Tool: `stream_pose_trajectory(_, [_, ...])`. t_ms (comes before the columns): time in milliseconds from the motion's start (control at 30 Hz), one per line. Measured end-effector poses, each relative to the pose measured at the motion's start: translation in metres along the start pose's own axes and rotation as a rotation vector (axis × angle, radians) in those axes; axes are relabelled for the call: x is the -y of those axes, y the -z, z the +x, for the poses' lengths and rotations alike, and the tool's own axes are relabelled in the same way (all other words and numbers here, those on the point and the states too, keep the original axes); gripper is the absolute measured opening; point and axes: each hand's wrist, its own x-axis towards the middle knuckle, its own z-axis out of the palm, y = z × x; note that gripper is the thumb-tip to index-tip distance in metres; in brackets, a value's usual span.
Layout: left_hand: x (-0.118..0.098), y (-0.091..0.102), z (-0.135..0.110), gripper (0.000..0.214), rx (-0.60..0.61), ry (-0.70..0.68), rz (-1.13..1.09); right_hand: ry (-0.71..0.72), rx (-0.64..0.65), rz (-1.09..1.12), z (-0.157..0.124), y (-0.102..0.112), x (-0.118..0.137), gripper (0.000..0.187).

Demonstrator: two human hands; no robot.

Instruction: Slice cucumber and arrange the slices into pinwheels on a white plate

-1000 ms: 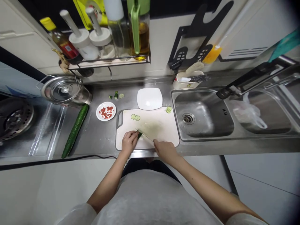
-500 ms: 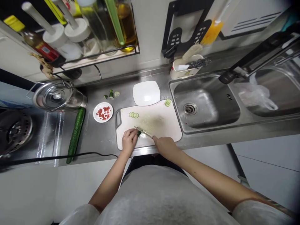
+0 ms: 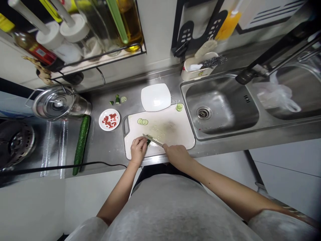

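My left hand [image 3: 138, 150] is closed on a short dark green piece of cucumber [image 3: 148, 141] near the front of the white cutting board [image 3: 175, 140]. Most of that piece is hidden by my fingers and the blade. In my right hand [image 3: 177, 156] is a knife [image 3: 155, 141], its blade lying across the cucumber, tip by my left fingers. Several thin cucumber slices [image 3: 142, 122] overlap on the board's left part. More slices [image 3: 179, 107] rest at its far right corner. A white square plate [image 3: 155, 97] touches or overlaps the board's far edge.
Left of the board stands a small plate [image 3: 101, 124] of chopped red pieces. Cucumber ends [image 3: 117, 99] lie behind it. A whole cucumber [image 3: 81, 145], a steel pot [image 3: 80, 106] and a black cable [image 3: 97, 163] are further left. A sink [image 3: 220, 129] adjoins on the right.
The camera view has shifted slightly. The knife's blade has turned a little at the cucumber, where a cut edge now shows beside it. Both hands keep nearly the same place.
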Motion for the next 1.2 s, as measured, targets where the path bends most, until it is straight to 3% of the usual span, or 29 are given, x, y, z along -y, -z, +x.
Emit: stream_pose_trajectory(1200, [0.001, 0.005, 0.005, 0.021, 0.056, -0.016, -0.059, 0.041, 0.071, 0.114, 0.021, 0.001, -0.002, 0.028])
